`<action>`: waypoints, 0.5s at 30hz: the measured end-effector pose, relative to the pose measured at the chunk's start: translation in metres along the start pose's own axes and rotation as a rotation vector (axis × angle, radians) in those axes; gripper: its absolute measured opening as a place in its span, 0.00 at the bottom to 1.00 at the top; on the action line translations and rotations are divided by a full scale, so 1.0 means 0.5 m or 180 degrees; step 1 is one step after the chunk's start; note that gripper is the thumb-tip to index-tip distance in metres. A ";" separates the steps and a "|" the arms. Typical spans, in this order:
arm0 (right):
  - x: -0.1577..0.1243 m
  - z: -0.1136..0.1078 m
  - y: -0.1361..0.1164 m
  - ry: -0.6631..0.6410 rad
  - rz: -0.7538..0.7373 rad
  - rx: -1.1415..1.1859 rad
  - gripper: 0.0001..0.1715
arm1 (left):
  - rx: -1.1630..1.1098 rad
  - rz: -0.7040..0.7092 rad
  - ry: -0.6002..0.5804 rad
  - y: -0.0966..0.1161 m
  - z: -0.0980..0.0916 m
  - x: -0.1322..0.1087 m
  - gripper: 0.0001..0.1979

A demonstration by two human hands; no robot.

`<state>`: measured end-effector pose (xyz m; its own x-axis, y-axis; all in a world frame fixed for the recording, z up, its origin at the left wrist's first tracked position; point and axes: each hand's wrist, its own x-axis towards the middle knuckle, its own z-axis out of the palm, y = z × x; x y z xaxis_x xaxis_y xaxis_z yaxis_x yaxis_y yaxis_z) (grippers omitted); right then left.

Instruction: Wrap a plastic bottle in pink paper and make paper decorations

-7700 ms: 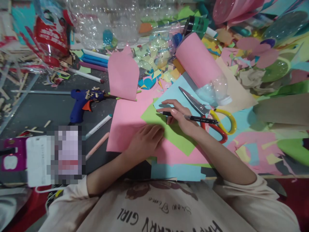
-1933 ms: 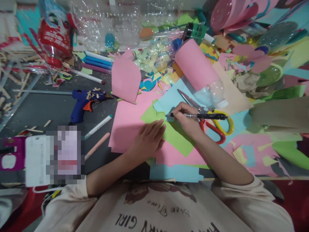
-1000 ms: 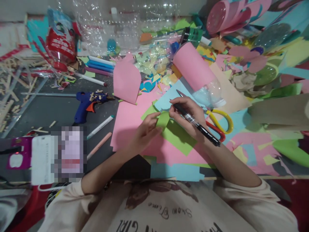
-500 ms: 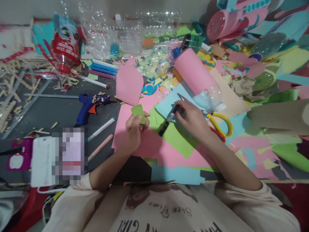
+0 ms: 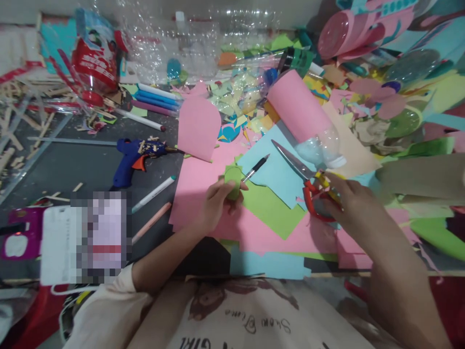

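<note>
A small piece of green paper point(image 5: 233, 180) is pinched in my left hand point(image 5: 217, 201), over the pink sheet point(image 5: 196, 186). A faint curved line shows near its top. Just right of it lies a black and silver pen point(image 5: 257, 167) on the blue paper point(image 5: 279, 169). My right hand point(image 5: 348, 196) is closed round the handles of a pair of scissors point(image 5: 296, 162) with red and yellow grips. Their blades look shut and point up and left. Below the blue paper is a larger green sheet point(image 5: 274, 213).
To the left lie a blue glue gun point(image 5: 127, 160), a green-capped marker point(image 5: 154, 194) and a peach marker point(image 5: 151, 223). A pink-wrapped plastic bottle point(image 5: 300, 104) rests behind the scissors. Paper scraps point(image 5: 240, 97) and clear bottles point(image 5: 196, 48) crowd the back.
My right hand has let go of the pen, moved right and taken hold of the scissors, lifting them. The pen now lies on the paper. My left hand has shifted right with the green paper.
</note>
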<state>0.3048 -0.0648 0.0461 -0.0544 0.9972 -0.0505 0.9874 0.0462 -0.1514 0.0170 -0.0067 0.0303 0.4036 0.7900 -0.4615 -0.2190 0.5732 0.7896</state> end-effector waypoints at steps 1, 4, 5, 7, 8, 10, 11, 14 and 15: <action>-0.007 0.008 0.006 -0.0060 -0.0083 0.0048 0.31 | -0.0002 -0.0028 -0.0033 -0.001 0.000 0.000 0.15; -0.008 0.028 0.008 -0.0095 0.0014 -0.0100 0.36 | -0.0111 -0.0142 -0.0288 -0.001 0.001 0.001 0.16; -0.003 0.031 0.007 -0.0106 0.0059 -0.0165 0.37 | -0.0171 -0.0179 -0.0398 0.000 0.001 0.001 0.16; 0.011 0.033 0.006 -0.0197 0.0032 -0.0128 0.37 | -0.0283 -0.0230 -0.0562 -0.001 0.001 0.001 0.17; 0.018 0.031 0.006 -0.0259 0.0015 -0.0049 0.36 | -0.0324 -0.0249 -0.0594 -0.001 0.001 0.001 0.17; 0.029 0.022 0.006 -0.0308 0.0121 0.0110 0.31 | -0.0376 -0.0273 -0.0584 -0.002 0.001 0.002 0.18; 0.031 0.016 0.005 -0.0292 0.0233 0.0192 0.27 | -0.0385 -0.0283 -0.0567 -0.003 0.001 0.002 0.18; 0.021 -0.005 -0.005 -0.0186 0.0578 0.0841 0.15 | -0.0369 -0.0317 -0.0557 -0.004 0.000 0.003 0.19; 0.012 -0.011 -0.011 -0.0178 0.0629 0.1255 0.14 | -0.0362 -0.0322 -0.0563 -0.005 -0.001 0.003 0.19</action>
<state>0.2998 -0.0586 0.0519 0.1110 0.9795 -0.1680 0.8480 -0.1815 -0.4979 0.0177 -0.0067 0.0275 0.5759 0.6825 -0.4501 -0.2641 0.6763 0.6876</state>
